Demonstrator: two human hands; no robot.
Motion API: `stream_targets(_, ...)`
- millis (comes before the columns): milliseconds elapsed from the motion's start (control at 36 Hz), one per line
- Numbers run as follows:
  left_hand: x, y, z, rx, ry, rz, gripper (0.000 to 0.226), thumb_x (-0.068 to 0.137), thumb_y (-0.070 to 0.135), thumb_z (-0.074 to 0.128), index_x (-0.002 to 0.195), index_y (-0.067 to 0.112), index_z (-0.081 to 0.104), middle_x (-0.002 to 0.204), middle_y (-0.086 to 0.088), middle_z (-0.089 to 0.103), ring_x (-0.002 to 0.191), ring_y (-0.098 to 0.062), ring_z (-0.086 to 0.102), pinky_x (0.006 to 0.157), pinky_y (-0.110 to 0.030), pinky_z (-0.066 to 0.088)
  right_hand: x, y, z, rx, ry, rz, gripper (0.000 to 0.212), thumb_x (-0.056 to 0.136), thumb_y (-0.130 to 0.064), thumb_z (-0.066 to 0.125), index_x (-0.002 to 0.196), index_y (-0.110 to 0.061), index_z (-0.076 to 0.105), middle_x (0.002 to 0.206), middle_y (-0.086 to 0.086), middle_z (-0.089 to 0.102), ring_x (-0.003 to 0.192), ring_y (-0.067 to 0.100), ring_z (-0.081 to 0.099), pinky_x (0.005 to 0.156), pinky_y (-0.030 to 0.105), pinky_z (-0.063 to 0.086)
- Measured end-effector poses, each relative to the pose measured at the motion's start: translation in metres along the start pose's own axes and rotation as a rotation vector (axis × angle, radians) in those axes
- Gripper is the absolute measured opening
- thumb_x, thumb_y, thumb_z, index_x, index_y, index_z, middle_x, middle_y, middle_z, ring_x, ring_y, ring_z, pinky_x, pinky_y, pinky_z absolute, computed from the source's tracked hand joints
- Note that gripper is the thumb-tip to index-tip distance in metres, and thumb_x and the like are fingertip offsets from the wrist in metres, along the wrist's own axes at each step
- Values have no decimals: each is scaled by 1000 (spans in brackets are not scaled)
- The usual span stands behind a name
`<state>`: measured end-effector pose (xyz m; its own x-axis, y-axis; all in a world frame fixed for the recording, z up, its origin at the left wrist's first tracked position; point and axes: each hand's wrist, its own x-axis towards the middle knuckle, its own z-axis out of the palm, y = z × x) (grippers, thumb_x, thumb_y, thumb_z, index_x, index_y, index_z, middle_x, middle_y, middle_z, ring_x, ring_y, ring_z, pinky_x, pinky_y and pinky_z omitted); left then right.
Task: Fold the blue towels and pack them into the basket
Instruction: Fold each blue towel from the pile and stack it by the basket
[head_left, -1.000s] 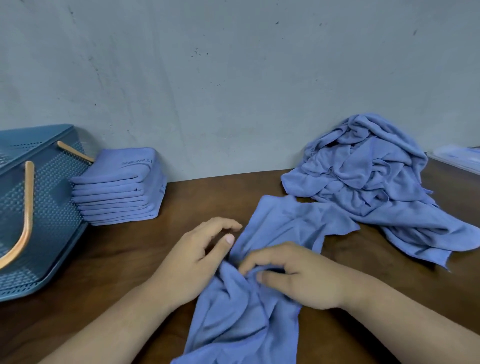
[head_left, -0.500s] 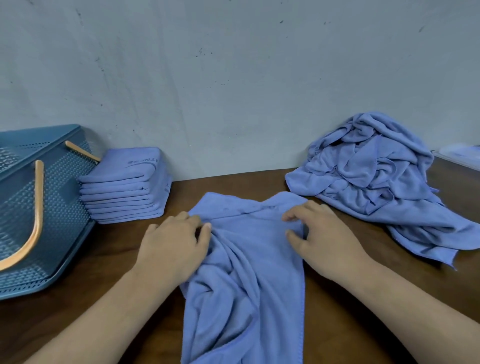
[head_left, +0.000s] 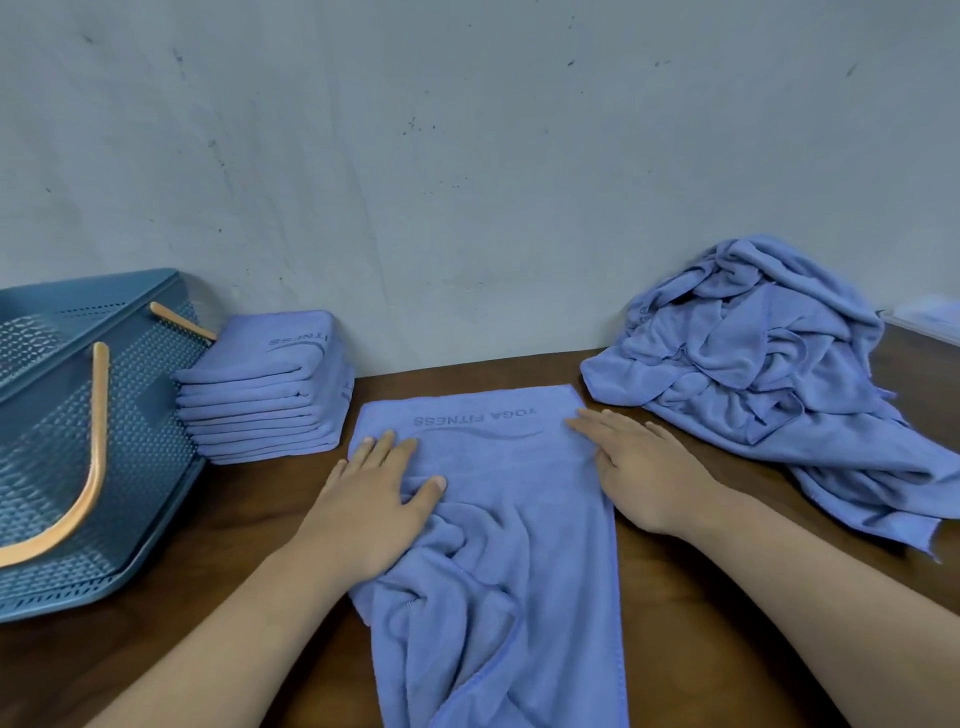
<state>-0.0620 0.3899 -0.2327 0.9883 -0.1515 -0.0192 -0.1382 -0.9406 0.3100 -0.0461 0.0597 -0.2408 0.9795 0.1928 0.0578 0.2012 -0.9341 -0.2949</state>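
Observation:
A blue towel (head_left: 498, 519) lies spread on the brown table in front of me, its far end flat with "YOGA FITNESS" printed on it, its near part wrinkled and running off the table's front edge. My left hand (head_left: 371, 504) presses flat on its left side, fingers straight. On the towel's right edge rests my right hand (head_left: 641, 470), also flat. A stack of folded blue towels (head_left: 270, 389) stands at the wall to the left. Beside the stack sits the teal perforated basket (head_left: 57, 447) with orange handles. A heap of unfolded blue towels (head_left: 769, 374) is at the right.
A grey wall closes off the table's far edge just behind the stack and the heap. A pale flat object (head_left: 930, 319) shows at the far right edge. Bare brown table (head_left: 260, 519) lies between the basket and the spread towel.
The bunched towel has been pulled open and smoothed flat at its far end. Both hands went from pinching the cloth to pressing flat on it, spread apart to its sides.

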Motion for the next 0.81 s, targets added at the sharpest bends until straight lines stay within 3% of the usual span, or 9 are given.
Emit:
stream_targets(194,34,16,-1,80,-60,-31,84,103,75,24,170,30,2,177,-2,-9,163,-21,-12,132,-43,-3,46,20,-6,23,93,32,55,109,-22,39,162,-34,38,172,-12,28,158,12,24,128,38,20)
stream_targets(472,91,9,-2,72,-76,-11,91,100,79,27,170,29,1,177,-1,-12,163,-18,-15,132,-42,-5,74,39,-9,24,128,68,52,107,-25,40,156,-40,46,169,-11,36,156,16,31,125,44,26)
stream_targets(528,90,6,-1,27,-34,8,87,101,75,32,170,27,9,178,0,-4,163,-17,-8,132,-41,-2,76,42,-7,18,144,52,49,108,-27,41,155,-39,49,166,-10,40,154,16,35,123,44,29)
stream_targets(583,86,4,1,-72,60,33,75,106,64,41,168,23,25,176,-1,17,163,-18,10,131,-38,11,75,43,-5,35,183,29,44,108,-29,44,150,-36,55,161,-11,48,148,15,42,118,43,37)
stream_targets(639,80,2,1,-214,172,82,56,108,51,48,156,23,46,164,2,45,152,-16,38,122,-33,30,71,41,-4,82,231,4,37,107,-30,49,142,-33,62,151,-10,58,138,14,53,107,40,46)
stream_targets(694,71,0,2,-295,255,174,34,109,40,52,138,26,63,141,10,63,132,-8,54,110,-29,41,65,38,-5,117,269,-23,31,107,-30,52,134,-31,67,140,-10,65,126,14,60,98,40,53)
stream_targets(806,43,3,1,-319,316,318,15,109,35,55,110,35,70,110,22,69,109,-1,58,100,-34,48,45,32,-7,186,330,-96,21,103,-25,60,120,-29,72,120,-12,68,112,12,62,92,39,55)
